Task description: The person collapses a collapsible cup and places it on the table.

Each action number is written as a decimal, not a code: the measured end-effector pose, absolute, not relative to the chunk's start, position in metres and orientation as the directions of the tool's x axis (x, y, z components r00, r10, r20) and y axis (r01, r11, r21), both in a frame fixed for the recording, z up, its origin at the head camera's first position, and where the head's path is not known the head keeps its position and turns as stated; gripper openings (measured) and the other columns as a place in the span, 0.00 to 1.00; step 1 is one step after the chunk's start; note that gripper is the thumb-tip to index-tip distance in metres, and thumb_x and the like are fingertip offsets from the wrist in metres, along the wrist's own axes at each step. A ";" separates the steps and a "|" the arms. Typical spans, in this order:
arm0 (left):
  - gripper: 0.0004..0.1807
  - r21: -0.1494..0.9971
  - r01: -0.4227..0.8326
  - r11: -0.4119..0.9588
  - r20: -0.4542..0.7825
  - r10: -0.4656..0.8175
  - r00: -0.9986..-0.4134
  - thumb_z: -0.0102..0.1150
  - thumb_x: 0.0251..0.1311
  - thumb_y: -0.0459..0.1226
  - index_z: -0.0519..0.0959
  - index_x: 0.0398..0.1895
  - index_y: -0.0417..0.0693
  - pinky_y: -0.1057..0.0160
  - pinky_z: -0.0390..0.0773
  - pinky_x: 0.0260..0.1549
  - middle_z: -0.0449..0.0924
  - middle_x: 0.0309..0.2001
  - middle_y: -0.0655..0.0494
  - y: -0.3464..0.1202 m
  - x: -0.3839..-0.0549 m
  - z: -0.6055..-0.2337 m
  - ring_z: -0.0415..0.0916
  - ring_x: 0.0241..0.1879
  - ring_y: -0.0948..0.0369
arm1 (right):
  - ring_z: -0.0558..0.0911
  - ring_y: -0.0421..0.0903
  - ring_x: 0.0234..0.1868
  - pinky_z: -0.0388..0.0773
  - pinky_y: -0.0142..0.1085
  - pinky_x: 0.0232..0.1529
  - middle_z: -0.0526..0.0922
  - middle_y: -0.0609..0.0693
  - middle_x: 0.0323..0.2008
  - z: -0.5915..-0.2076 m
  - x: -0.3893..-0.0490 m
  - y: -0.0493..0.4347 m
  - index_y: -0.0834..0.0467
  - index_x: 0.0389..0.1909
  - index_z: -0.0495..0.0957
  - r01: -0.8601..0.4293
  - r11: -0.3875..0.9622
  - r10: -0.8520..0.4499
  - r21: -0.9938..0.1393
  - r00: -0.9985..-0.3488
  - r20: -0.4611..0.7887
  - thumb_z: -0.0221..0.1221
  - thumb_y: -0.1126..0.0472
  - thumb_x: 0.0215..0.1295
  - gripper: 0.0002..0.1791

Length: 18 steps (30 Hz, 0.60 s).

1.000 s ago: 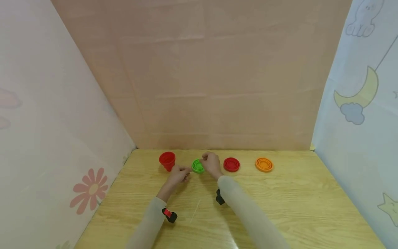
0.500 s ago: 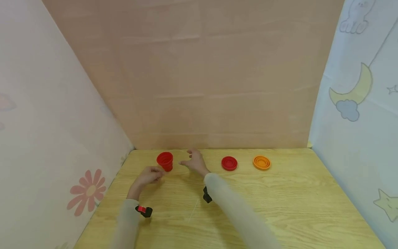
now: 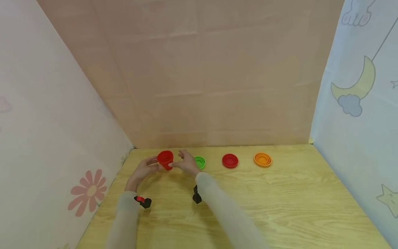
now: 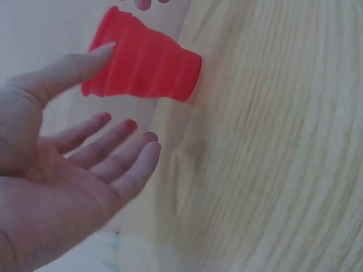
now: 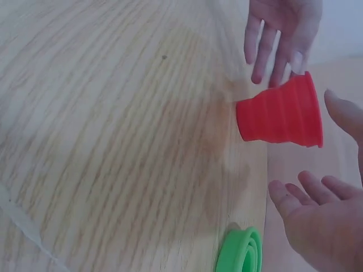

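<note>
An extended red collapsible cup (image 3: 165, 157) stands upright at the table's far left, ribbed and wider at the rim. My left hand (image 3: 144, 170) is at its left side, fingers spread and relaxed; in the left wrist view the thumb (image 4: 74, 71) overlaps the cup near the rim, and whether it touches I cannot tell. From the right comes my right hand (image 3: 187, 163), its fingers apart. The right wrist view shows a gap between that hand and the cup. A flattened green collapsible cup (image 3: 200, 162) lies just right of my right hand, partly covered by it.
Further right along the table's back lie a flattened dark red cup (image 3: 230, 161) and a flattened orange cup (image 3: 263, 159). A brown sheet (image 3: 199, 76) rises behind the wooden table (image 3: 280, 200). Patterned white walls flank both sides.
My left hand has moved left, to the red cup's left side. My right hand has moved left from the green cup towards the red one. The green cup shows again after being hidden.
</note>
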<state>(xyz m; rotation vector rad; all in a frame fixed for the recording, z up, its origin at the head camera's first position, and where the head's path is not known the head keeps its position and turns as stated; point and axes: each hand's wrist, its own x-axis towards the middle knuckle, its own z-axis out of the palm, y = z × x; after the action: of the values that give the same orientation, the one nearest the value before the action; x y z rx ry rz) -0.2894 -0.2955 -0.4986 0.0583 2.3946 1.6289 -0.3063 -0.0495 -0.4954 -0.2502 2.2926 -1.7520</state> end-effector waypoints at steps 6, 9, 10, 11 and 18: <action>0.40 0.950 -0.086 0.300 -0.150 0.196 -0.969 0.62 0.73 0.33 0.56 0.83 0.43 0.37 0.66 0.76 0.58 0.82 0.38 -0.299 -0.296 -0.508 0.58 0.80 0.38 | 0.71 0.63 0.76 0.75 0.57 0.73 0.73 0.59 0.75 -0.506 -0.309 -0.059 0.60 0.78 0.64 -0.045 0.264 -0.349 -0.964 -0.936 -0.052 0.73 0.55 0.64 0.44; 0.41 0.954 -0.063 0.294 -0.129 0.213 -0.968 0.65 0.71 0.34 0.58 0.83 0.45 0.40 0.69 0.75 0.60 0.81 0.39 -0.297 -0.299 -0.513 0.60 0.79 0.38 | 0.73 0.63 0.75 0.77 0.55 0.71 0.74 0.61 0.74 -0.512 -0.310 -0.064 0.60 0.77 0.66 -0.058 0.232 -0.340 -0.971 -0.940 -0.025 0.74 0.58 0.64 0.43; 0.41 0.954 -0.057 0.294 -0.124 0.217 -0.968 0.66 0.70 0.34 0.59 0.82 0.45 0.41 0.71 0.74 0.61 0.81 0.40 -0.296 -0.300 -0.514 0.61 0.79 0.38 | 0.75 0.63 0.74 0.79 0.53 0.70 0.74 0.61 0.73 -0.514 -0.310 -0.065 0.59 0.77 0.66 -0.058 0.221 -0.329 -0.974 -0.944 -0.019 0.74 0.59 0.63 0.43; 0.40 0.957 -0.059 0.285 -0.124 0.217 -0.968 0.66 0.70 0.33 0.60 0.82 0.46 0.43 0.73 0.73 0.62 0.81 0.40 -0.295 -0.301 -0.515 0.62 0.79 0.38 | 0.76 0.63 0.73 0.80 0.52 0.69 0.75 0.61 0.73 -0.515 -0.309 -0.066 0.59 0.76 0.67 -0.059 0.211 -0.317 -0.976 -0.948 -0.011 0.74 0.60 0.63 0.42; 0.38 0.965 -0.075 0.251 -0.124 0.185 -0.975 0.66 0.70 0.32 0.62 0.80 0.46 0.49 0.79 0.69 0.66 0.78 0.39 -0.288 -0.305 -0.520 0.67 0.76 0.40 | 0.82 0.60 0.67 0.83 0.48 0.66 0.81 0.59 0.67 -0.516 -0.308 -0.072 0.58 0.71 0.75 -0.064 0.179 -0.249 -0.982 -0.968 0.018 0.72 0.65 0.65 0.33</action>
<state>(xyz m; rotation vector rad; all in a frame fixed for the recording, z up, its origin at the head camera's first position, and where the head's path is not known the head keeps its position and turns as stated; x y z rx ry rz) -0.3050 -0.2882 -0.5204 0.1034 2.3078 1.7991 -0.3075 -0.0723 -0.5163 -0.3080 2.2950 -1.8994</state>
